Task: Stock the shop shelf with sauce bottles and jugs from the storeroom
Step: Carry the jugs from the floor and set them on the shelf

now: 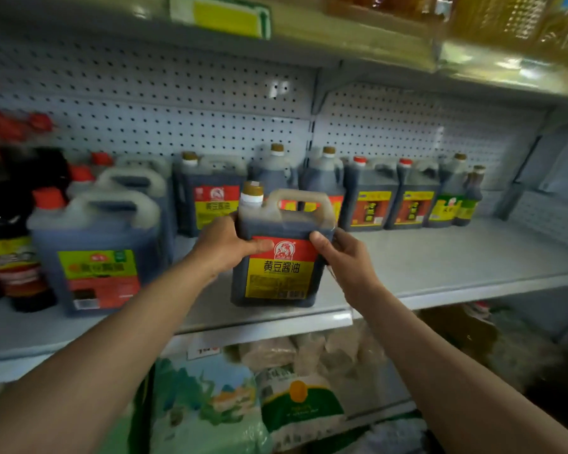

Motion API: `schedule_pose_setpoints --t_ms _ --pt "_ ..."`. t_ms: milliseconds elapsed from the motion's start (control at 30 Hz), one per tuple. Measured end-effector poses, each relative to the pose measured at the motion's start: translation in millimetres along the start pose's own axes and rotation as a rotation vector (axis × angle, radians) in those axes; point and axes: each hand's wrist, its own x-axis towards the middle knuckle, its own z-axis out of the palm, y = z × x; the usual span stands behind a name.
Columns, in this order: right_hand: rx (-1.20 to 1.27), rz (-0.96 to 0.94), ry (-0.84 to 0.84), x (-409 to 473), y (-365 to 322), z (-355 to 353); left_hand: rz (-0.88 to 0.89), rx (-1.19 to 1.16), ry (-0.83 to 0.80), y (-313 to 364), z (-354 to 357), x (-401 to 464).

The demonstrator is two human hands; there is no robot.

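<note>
A dark soy sauce jug (277, 257) with a red and yellow label, a clear handle and a brown cap stands on the front part of the grey shelf (440, 263). My left hand (225, 245) grips its left side, thumb laid across the label's top. My right hand (345, 253) grips its right upper corner, thumb on the label. A matching jug (210, 196) stands behind it near the pegboard.
Several more dark jugs (369, 194) line the back of the shelf. Jugs with red caps (95, 250) and tall bottles (10, 224) crowd the left end. Bare shelf surface lies to the right of the held jug. Bags (295, 411) fill the shelf below; another shelf (341, 44) hangs overhead.
</note>
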Motion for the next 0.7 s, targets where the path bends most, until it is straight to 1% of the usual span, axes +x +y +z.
schedule_pose_setpoints --t_ms 167,233,300,467,533,700 --pt "-0.028 0.043 -0.142 51 25 52 -0.051 -0.026 0.144 -52 -21 25" --pt "-0.028 0.090 -0.188 73 27 65 -0.064 -0.017 0.201 -60 -26 33" --pt "-0.015 0.134 -0.235 92 31 75 -0.063 -0.057 0.256 -65 -26 44" --pt "0.007 0.178 -0.255 129 42 98 -0.083 -0.152 0.400 -81 -21 74" --pt "-0.010 0.178 -0.250 140 45 106 -0.098 -0.180 0.424 -84 -20 84" --pt "-0.040 0.143 -0.246 160 55 116 -0.127 -0.166 0.466 -89 -18 102"
